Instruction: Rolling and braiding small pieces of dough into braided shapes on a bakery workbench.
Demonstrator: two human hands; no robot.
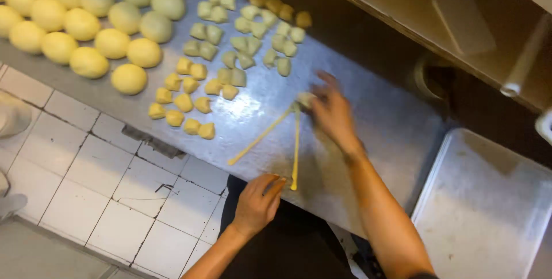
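Observation:
Two thin yellow dough strands lie on a metal worktable, joined at their far end in a V. My right hand rests on that far end, fingers over a small pale dough piece; the hand is blurred. My left hand sits at the table's near edge, fingertips pinching the near end of the right strand.
Several yellow and pale green dough balls fill the table's left end. Small yellow dough chunks and pale green chunks lie beside them. A metal tray sits at right. White floor tiles lie below.

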